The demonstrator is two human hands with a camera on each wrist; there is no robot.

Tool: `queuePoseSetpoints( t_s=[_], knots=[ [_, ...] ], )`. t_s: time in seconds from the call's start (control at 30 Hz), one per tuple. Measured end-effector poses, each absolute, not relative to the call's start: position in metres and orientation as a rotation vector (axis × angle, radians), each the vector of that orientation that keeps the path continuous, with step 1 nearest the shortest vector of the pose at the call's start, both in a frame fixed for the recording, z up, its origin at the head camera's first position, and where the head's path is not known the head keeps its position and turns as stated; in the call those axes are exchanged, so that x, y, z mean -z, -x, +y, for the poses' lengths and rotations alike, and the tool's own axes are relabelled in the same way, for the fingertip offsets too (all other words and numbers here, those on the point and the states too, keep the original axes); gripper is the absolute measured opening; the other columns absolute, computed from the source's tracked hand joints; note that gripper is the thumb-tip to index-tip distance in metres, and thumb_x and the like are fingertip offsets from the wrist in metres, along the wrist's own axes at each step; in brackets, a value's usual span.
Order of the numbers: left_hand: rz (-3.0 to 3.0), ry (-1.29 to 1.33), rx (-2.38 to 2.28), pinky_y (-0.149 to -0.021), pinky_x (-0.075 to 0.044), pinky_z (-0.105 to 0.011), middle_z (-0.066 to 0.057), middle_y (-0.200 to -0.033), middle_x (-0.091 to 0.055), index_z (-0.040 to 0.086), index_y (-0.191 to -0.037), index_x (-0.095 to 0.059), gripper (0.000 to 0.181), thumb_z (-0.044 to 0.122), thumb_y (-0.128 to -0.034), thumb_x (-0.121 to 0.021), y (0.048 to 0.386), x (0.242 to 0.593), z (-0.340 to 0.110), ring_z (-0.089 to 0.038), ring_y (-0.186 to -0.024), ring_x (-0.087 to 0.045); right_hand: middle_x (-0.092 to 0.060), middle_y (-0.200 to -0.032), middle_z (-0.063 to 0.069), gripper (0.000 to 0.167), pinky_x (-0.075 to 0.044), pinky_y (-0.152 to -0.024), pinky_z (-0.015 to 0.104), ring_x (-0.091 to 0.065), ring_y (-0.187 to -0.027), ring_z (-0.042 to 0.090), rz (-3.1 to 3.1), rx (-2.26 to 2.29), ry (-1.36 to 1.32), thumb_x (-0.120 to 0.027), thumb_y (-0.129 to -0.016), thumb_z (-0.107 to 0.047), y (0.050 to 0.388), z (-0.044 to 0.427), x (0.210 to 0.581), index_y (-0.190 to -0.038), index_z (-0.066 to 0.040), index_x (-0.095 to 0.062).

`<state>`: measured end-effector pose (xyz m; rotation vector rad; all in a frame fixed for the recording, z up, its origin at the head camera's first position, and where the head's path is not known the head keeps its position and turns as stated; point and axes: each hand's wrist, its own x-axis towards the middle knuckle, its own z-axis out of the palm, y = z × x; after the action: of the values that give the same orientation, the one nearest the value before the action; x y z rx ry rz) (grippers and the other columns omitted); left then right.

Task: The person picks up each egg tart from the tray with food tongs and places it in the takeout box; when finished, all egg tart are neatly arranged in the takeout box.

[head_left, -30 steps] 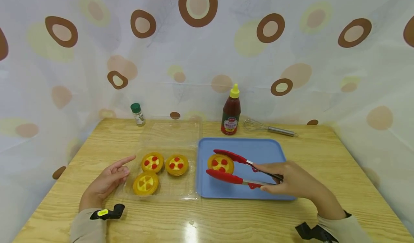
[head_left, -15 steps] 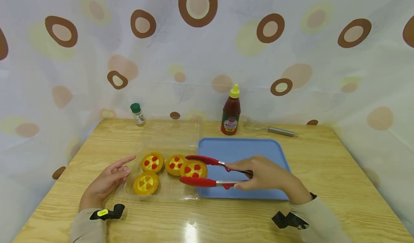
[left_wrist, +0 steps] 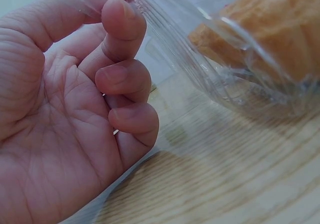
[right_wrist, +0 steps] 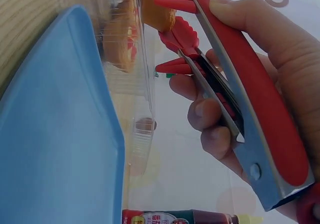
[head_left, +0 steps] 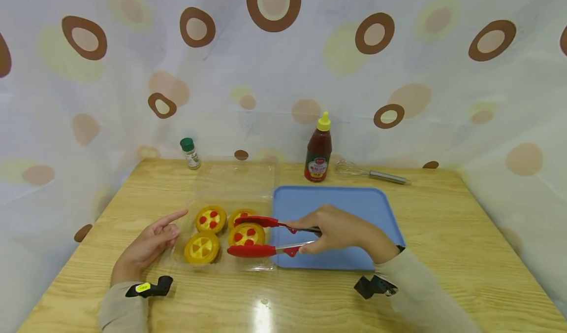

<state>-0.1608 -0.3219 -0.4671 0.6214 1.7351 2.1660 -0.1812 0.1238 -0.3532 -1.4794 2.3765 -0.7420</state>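
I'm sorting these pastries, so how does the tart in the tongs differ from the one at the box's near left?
The held tart has red pieces on top; the near-left tart shows only yellow ones. The held tart is between the arms of the tongs; the near-left tart lies in the clear box. Both are round with golden crusts.

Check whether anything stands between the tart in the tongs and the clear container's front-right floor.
Nothing visible lies directly under the held tart: the container's lid is open toward the back. The rear-right tart sits close behind, partly hidden by the tongs; whether it would catch, I cannot tell.
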Motion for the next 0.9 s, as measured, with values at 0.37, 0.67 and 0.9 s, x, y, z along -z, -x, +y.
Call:
queuePoseSetpoints(
  t_s=[0.37,0.67,0.9],
  knots=[
    [1.739,-0.61,-2.155,-0.067,-0.045,-0.015,0.01,-0.077,-0.057,0.025,-0.137,-0.051,0.051,-0.005,-0.0983,-0.038,0.161,0.466,-0.323,-0.002,-0.072,-0.053,-0.027,-0.057,-0.013,0.051,-0.023,-0.049,0.017,-0.016,-0.045,-0.001,2.359,0.691,1.493,-0.071,-0.085,-0.025,0.184,0.114,0.355,-0.131,-0.007,-0.057],
    [1.716,-0.633,-2.163,-0.066,-0.045,-0.015,0.009,-0.079,-0.058,0.023,-0.137,-0.051,0.052,-0.007,-0.0977,-0.038,0.162,0.466,-0.322,-0.002,-0.072,-0.054,-0.023,-0.052,-0.012,0.05,-0.022,-0.05,0.018,-0.014,-0.046,0.001,2.345,0.598,1.468,-0.071,-0.085,-0.027,0.185,0.106,0.351,-0.13,-0.006,-0.058],
    [1.717,-0.635,-2.158,-0.066,-0.045,-0.015,0.009,-0.079,-0.057,0.023,-0.138,-0.05,0.052,-0.007,-0.0979,-0.037,0.163,0.466,-0.322,-0.002,-0.072,-0.054,-0.022,-0.05,-0.012,0.051,-0.023,-0.049,0.018,-0.015,-0.045,0.002,2.347,0.544,1.433,-0.07,-0.085,-0.028,0.187,0.103,0.352,-0.13,-0.006,-0.058]
  ],
)
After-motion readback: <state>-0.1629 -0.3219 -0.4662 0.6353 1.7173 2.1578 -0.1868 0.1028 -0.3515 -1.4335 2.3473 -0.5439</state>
